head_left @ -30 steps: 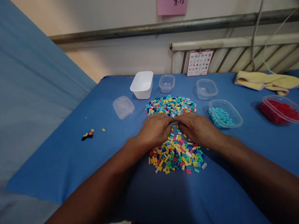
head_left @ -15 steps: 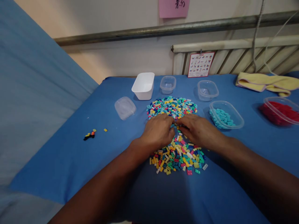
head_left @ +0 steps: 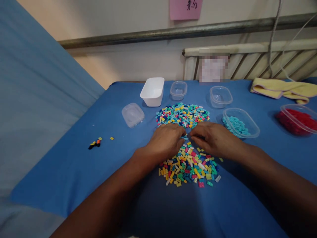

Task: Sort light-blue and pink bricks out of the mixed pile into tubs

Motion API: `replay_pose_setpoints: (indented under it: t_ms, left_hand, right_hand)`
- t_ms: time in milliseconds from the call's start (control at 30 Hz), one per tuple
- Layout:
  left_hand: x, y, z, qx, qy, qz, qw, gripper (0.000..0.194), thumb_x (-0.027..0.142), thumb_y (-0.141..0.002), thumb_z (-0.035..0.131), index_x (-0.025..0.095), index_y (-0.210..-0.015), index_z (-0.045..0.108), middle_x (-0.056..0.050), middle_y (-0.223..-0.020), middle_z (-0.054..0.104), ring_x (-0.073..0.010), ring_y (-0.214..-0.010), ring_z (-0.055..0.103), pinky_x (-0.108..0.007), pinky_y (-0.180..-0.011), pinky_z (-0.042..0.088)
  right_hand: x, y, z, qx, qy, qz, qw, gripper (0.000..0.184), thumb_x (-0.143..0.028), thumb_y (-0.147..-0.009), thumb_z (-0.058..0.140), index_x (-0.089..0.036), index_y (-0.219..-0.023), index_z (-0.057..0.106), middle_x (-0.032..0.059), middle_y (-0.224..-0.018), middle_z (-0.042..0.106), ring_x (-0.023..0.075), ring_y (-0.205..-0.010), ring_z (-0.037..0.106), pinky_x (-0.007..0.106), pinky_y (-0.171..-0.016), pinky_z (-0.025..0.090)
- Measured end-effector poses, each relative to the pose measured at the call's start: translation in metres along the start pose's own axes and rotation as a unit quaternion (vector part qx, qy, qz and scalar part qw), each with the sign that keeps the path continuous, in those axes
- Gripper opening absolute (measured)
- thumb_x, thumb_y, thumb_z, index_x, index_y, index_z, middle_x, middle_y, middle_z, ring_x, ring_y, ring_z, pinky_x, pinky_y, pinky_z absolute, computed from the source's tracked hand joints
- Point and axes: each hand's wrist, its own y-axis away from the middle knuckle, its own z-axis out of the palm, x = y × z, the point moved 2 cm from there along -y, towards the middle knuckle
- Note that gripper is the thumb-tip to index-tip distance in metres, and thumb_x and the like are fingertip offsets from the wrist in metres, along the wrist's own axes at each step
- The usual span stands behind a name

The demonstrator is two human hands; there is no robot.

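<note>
Small toy bricks in mixed colours form two piles on the blue cloth. The far pile (head_left: 183, 114) is mostly turquoise and blue, while the near pile (head_left: 189, 165) shows more yellow and green. Between the piles, my left hand (head_left: 167, 140) rests with its fingers curled over a few bricks. Facing it across a small gap, my right hand (head_left: 213, 137) has thumb and fingers drawn together just above the cloth. Whatever either hand's fingertips hold is hidden or too small to make out.
A white tub (head_left: 152, 92) and clear containers (head_left: 178, 91) (head_left: 220, 97) stand behind the piles. To the right are a container of turquoise bricks (head_left: 237, 125) and one of red pieces (head_left: 297, 119). Left lie a clear lid-like container (head_left: 133, 115) and several loose pieces (head_left: 94, 144).
My hands have drawn apart: the right has shifted slightly right, leaving a gap between the fingertips. A few more bricks show between the piles.
</note>
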Motion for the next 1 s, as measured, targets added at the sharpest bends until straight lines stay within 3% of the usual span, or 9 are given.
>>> replay_pose_setpoints:
  t_ms: [133, 367, 533, 700, 867, 1000]
  left_hand:
    - [-0.004, 0.0, -0.003, -0.01, 0.009, -0.007, 1.0, 0.016, 0.019, -0.095, 0.064, 0.021, -0.106, 0.075, -0.009, -0.105, 0.077, -0.0295, -0.099, 0.071, -0.043, -0.085, 0.055]
    - [0.001, -0.004, -0.001, -0.028, -0.029, 0.006, 0.999, 0.017, 0.022, -0.094, 0.058, 0.019, -0.103, 0.073, -0.011, -0.105, 0.076, -0.0314, -0.098, 0.071, -0.045, -0.084, 0.054]
    - [0.006, -0.007, 0.0, -0.015, -0.053, 0.004, 0.998, 0.01, 0.023, -0.091, 0.059, 0.019, -0.09, 0.068, -0.01, -0.093, 0.074, -0.03, -0.088, 0.069, -0.047, -0.084, 0.053]
    - [0.007, -0.007, 0.002, -0.001, -0.052, 0.015, 0.999, 0.013, 0.024, -0.094, 0.059, 0.016, -0.093, 0.07, -0.011, -0.096, 0.074, -0.031, -0.093, 0.07, -0.05, -0.091, 0.052]
    - [0.0, -0.008, 0.005, 0.081, 0.101, -0.02, 0.991, 0.012, 0.023, -0.094, 0.064, 0.017, -0.1, 0.073, -0.007, -0.099, 0.076, -0.024, -0.092, 0.069, -0.039, -0.084, 0.052]
    - [-0.004, -0.011, 0.01, 0.158, 0.318, -0.062, 0.933, 0.015, 0.029, -0.1, 0.064, 0.018, -0.106, 0.073, -0.003, -0.093, 0.076, -0.0154, -0.08, 0.066, -0.029, -0.072, 0.05]
  right_hand:
    - [0.0, -0.003, 0.007, -0.007, 0.004, 0.007, 1.0, 0.017, -0.024, -0.106, 0.059, -0.02, -0.11, 0.075, 0.0077, -0.096, 0.076, 0.025, -0.092, 0.069, 0.036, -0.083, 0.049]
    - [-0.002, -0.006, 0.014, -0.012, 0.008, 0.037, 0.999, 0.016, -0.024, -0.105, 0.062, -0.021, -0.099, 0.076, 0.0057, -0.092, 0.076, 0.0235, -0.088, 0.069, 0.034, -0.078, 0.047]
    - [-0.005, -0.007, 0.016, -0.023, 0.04, 0.04, 0.998, 0.023, -0.027, -0.108, 0.058, -0.021, -0.097, 0.076, 0.0073, -0.091, 0.075, 0.0243, -0.089, 0.069, 0.035, -0.08, 0.047]
    - [-0.007, -0.006, 0.019, -0.007, 0.048, 0.047, 0.998, 0.025, -0.025, -0.108, 0.055, -0.019, -0.092, 0.073, 0.009, -0.09, 0.072, 0.0245, -0.087, 0.066, 0.035, -0.077, 0.045]
    - [-0.004, -0.004, 0.017, 0.077, -0.04, 0.085, 0.993, 0.017, -0.024, -0.103, 0.057, -0.019, -0.093, 0.071, 0.0064, -0.087, 0.07, 0.0214, -0.08, 0.063, 0.034, -0.071, 0.042]
    - [-0.003, -0.005, 0.012, 0.162, -0.232, 0.157, 0.946, 0.021, -0.038, -0.103, 0.061, -0.021, -0.095, 0.072, 0.0021, -0.081, 0.07, 0.0167, -0.068, 0.06, 0.031, -0.064, 0.043]
